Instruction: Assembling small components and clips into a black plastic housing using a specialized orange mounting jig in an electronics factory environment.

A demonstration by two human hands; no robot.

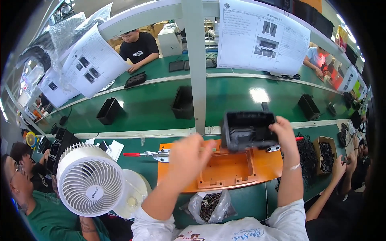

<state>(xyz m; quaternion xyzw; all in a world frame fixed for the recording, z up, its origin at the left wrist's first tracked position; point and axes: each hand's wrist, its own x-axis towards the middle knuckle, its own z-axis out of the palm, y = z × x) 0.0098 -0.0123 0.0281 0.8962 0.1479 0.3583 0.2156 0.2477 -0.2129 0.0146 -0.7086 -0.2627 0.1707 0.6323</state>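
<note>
My right hand [284, 135] grips the right side of a black plastic housing [250, 132], an open box held tilted above the table, its hollow inside facing me. To its left is my left hand [188, 156], smeared by motion; its fingers look curled, but whether they hold anything cannot be made out. Below both hands lies an orange fixture block [183, 176] with a rectangular recess. A toggle clamp [138, 154] with a red handle sits at the fixture's left end, and another clamp [274, 148] at its right end.
A clear bag of small screw-like parts [210, 205] lies in front of the fixture. A white fan [91, 180] stands at left. Black housings [108, 111] sit on the green conveyor [152, 100] beyond a white post [196, 80]. At right are a carton [325, 154] and co-workers' hands.
</note>
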